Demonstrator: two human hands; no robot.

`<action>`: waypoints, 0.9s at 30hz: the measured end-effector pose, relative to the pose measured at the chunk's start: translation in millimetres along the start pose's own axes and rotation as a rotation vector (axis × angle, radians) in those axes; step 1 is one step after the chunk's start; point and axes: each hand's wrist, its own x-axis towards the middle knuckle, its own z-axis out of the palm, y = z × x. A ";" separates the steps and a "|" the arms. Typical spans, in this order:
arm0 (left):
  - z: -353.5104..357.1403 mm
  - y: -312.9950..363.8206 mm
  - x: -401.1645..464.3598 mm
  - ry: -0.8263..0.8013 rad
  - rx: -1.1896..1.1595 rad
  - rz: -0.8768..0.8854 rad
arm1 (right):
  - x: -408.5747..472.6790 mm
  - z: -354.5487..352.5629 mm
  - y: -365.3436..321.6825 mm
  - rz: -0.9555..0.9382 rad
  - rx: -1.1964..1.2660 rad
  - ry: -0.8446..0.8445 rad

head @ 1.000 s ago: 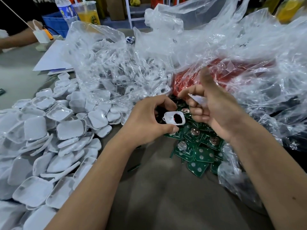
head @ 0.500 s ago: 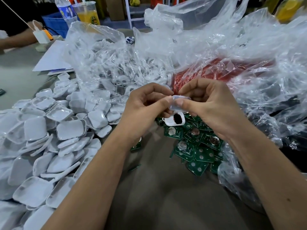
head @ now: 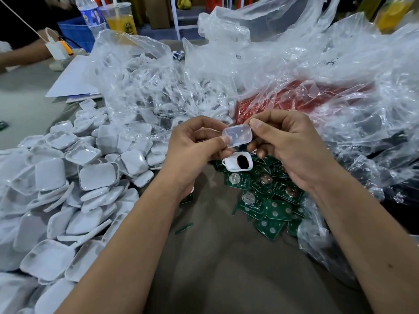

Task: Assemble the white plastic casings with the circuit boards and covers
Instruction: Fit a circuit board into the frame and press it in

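Both hands hold a small translucent rounded cover [head: 238, 134] up at the centre. My left hand [head: 195, 150] pinches its lower left corner with the thumb, and my right hand [head: 292, 146] pinches its right edge. Just below, a white casing [head: 229, 165] with a dark red-black pad inside rests on the pile of green circuit boards [head: 272, 196]; whether my left fingers still touch it is hidden. A big heap of white casing halves [head: 68, 189] covers the left of the table.
Clear plastic bags [head: 294, 71] pile up behind and to the right, one over something red [head: 283, 100]. Papers [head: 72, 82], a bottle [head: 90, 17] and a drink cup [head: 120, 19] stand far left. Another person's arm [head: 20, 55] reaches in there. Brown table surface [head: 226, 268] lies between my forearms.
My right hand brought the translucent cover from beside the casing to my left hand. Both hands then lifted and turned it flat toward me. The white casing stayed below on the boards.
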 end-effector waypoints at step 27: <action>-13.3 15.6 -5.8 -0.157 0.715 0.231 | -2.6 -4.7 -2.5 0.172 -0.286 0.020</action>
